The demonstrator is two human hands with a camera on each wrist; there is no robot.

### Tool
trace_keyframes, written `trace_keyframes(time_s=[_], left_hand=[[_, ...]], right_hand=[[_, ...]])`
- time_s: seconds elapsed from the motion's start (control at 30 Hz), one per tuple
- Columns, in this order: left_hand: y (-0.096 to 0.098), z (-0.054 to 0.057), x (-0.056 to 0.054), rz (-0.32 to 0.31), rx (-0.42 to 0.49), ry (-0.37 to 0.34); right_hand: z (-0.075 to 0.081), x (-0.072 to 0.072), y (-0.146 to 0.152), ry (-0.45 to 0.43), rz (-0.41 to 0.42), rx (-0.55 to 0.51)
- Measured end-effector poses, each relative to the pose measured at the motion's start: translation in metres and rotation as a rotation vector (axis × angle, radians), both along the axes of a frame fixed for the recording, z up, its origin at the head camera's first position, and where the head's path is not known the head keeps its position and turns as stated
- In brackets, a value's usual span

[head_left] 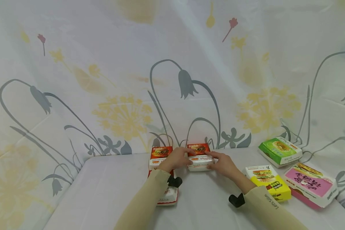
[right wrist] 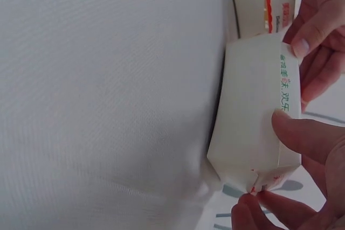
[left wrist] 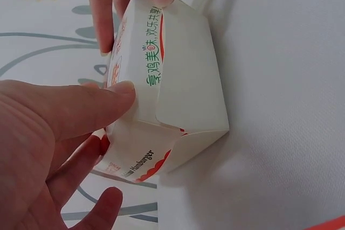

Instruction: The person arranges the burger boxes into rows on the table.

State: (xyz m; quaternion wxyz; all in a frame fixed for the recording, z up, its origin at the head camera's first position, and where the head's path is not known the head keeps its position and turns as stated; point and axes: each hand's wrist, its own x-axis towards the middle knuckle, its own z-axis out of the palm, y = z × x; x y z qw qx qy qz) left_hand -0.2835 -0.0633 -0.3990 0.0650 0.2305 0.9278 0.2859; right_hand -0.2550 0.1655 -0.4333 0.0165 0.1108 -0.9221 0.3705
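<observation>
A red and white hamburger box [head_left: 200, 164] stands on the table near the patterned cloth, closed and upright. My left hand [head_left: 179, 158] holds its left end, the thumb on the upper front edge in the left wrist view and some fingers round the far side. At the opposite end my right hand [head_left: 222, 164] grips the same box [right wrist: 250, 109], thumb on the front edge and fingers at the side. Left of it, a second red and white hamburger box [head_left: 160, 154] sits partly behind my left hand. Nearer to me lies a third one [head_left: 169, 195], mostly hidden by my left forearm.
On the right lie a green box [head_left: 281, 150], a yellow and white box [head_left: 268, 182] and a pink box [head_left: 310, 184], close together. A floral cloth [head_left: 172, 105] hangs behind the white table [head_left: 109, 188]. The right forearm passes near the yellow box.
</observation>
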Motion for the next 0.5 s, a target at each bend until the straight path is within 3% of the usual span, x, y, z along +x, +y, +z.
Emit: trace_keyframes(time_s=[0.2, 0.5], left_hand=[[0.001, 0.001, 0.000, 0.000, 0.008, -0.012], [-0.001, -0.002, -0.002, 0.001, 0.018, -0.015]], right_hand=[[0.005, 0.003, 0.003, -0.009, -0.005, 0.020], [0.016, 0.007, 0.013, 0.050, 0.003, 0.018]])
